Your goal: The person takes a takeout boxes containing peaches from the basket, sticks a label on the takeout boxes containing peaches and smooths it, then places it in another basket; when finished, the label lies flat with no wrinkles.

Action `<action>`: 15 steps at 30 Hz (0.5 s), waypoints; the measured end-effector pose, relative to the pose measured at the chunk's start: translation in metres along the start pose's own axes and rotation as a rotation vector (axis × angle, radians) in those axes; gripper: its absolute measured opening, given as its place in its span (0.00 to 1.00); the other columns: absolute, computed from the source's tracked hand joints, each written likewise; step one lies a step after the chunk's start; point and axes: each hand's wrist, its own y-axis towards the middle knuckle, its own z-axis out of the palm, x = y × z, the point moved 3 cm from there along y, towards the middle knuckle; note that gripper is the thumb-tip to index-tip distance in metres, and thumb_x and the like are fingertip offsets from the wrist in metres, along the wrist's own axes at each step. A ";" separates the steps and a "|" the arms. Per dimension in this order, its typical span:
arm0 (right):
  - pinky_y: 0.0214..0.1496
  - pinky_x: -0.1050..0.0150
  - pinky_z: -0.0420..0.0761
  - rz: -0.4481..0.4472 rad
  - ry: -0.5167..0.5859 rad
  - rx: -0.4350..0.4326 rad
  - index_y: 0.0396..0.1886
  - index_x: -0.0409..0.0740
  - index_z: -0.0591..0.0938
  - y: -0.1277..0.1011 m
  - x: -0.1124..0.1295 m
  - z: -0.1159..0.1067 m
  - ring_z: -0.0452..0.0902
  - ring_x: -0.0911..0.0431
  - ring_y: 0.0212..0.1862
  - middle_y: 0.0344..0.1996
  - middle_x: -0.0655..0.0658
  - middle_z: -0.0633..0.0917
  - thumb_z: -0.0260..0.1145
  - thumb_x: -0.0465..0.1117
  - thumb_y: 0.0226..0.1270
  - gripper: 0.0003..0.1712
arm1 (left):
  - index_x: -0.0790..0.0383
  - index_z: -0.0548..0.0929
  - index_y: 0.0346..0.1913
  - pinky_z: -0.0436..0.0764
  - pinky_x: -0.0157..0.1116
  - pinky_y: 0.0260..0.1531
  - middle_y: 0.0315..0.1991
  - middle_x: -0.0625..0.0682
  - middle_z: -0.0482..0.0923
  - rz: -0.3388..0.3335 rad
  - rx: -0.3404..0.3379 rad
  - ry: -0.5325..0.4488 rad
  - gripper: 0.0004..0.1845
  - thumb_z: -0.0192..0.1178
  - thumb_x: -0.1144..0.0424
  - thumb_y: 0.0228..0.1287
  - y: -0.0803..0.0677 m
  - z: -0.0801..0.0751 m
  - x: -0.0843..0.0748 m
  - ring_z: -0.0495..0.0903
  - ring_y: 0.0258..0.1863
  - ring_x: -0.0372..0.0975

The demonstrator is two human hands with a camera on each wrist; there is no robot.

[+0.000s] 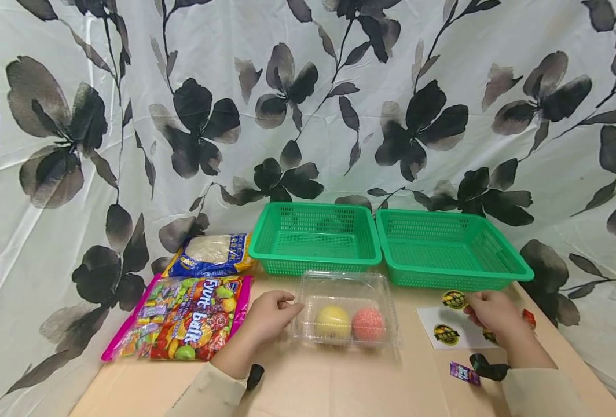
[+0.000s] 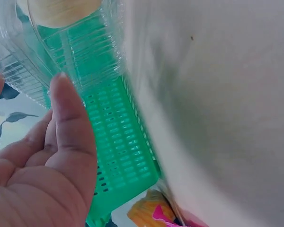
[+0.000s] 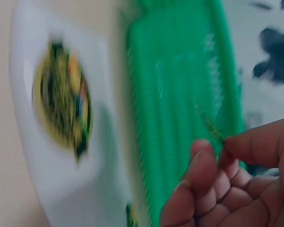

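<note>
Here's the right hand (image 1: 492, 310), right of the frame, thumb and fingers pinching a sticker (image 1: 454, 299) by its edge, just over the top of the white sheet (image 1: 446, 317)! Seen nearly edge-on in the right wrist view, it's a thin sliver: I'd call it next to weightless, bendy, quick to curl and probably tacky underneath, so the very rim is the place to take it, face kept clean. Oval, black and yellow, like the one printed-looking mate at the sheet's left; the sheet itself looks smooth and limp. Across to centre, and the left hand (image 1: 274, 315) sits at the box (image 1: 345, 296), fingers loosely bent, thumb and forefinger apart; whether a fingertip touches the wall, I can't tell. That box is clear, ribbed and glossy, likely light, slick and easily dented, so its stiff rim or lower corners look the safest hold. Inside, two balls: the yellow one (image 1: 332, 322) and the pink one (image 1: 368, 324), its surface bumpy, both rounded and liable to roll if the box tips. Behind, upper centre, the left basket (image 1: 315, 267) and right basket (image 1: 459, 284), rigid-looking green lattice; lower left, the candy bag (image 1: 193, 324), shiny, crinkled and lumpy!
</note>
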 end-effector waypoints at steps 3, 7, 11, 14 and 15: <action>0.37 0.62 0.84 -0.067 0.063 -0.004 0.46 0.28 0.79 -0.013 0.021 0.010 0.79 0.57 0.32 0.32 0.46 0.84 0.51 0.45 0.83 0.21 | 0.67 0.86 0.52 0.85 0.40 0.41 0.40 0.53 0.88 0.041 -0.046 0.000 0.19 0.69 0.55 0.65 0.001 -0.001 -0.002 0.85 0.40 0.42; 0.40 0.65 0.85 -0.155 0.126 -0.031 0.49 0.27 0.77 -0.031 0.053 0.025 0.81 0.56 0.35 0.32 0.46 0.84 0.56 0.44 0.82 0.20 | 0.64 0.87 0.50 0.85 0.37 0.41 0.38 0.49 0.87 0.117 -0.103 -0.004 0.15 0.69 0.60 0.63 0.001 -0.001 -0.010 0.84 0.37 0.38; 0.35 0.63 0.82 -0.233 0.179 -0.066 0.48 0.32 0.80 -0.047 0.082 0.041 0.81 0.54 0.35 0.31 0.45 0.84 0.60 0.45 0.80 0.17 | 0.61 0.88 0.49 0.83 0.32 0.39 0.36 0.46 0.85 0.187 -0.107 -0.037 0.12 0.68 0.63 0.64 -0.005 0.002 -0.027 0.81 0.34 0.34; 0.32 0.63 0.81 -0.281 0.245 -0.077 0.45 0.34 0.81 -0.057 0.101 0.057 0.81 0.54 0.35 0.31 0.43 0.84 0.63 0.44 0.78 0.15 | 0.58 0.87 0.48 0.82 0.31 0.38 0.36 0.45 0.84 0.241 -0.068 -0.075 0.09 0.68 0.62 0.67 -0.013 0.006 -0.043 0.80 0.34 0.34; 0.32 0.63 0.81 -0.294 0.273 -0.068 0.45 0.34 0.81 -0.060 0.107 0.063 0.81 0.54 0.35 0.31 0.43 0.84 0.64 0.43 0.77 0.14 | 0.57 0.87 0.47 0.82 0.31 0.38 0.36 0.45 0.84 0.258 -0.046 -0.088 0.09 0.67 0.61 0.68 -0.016 0.008 -0.048 0.80 0.34 0.34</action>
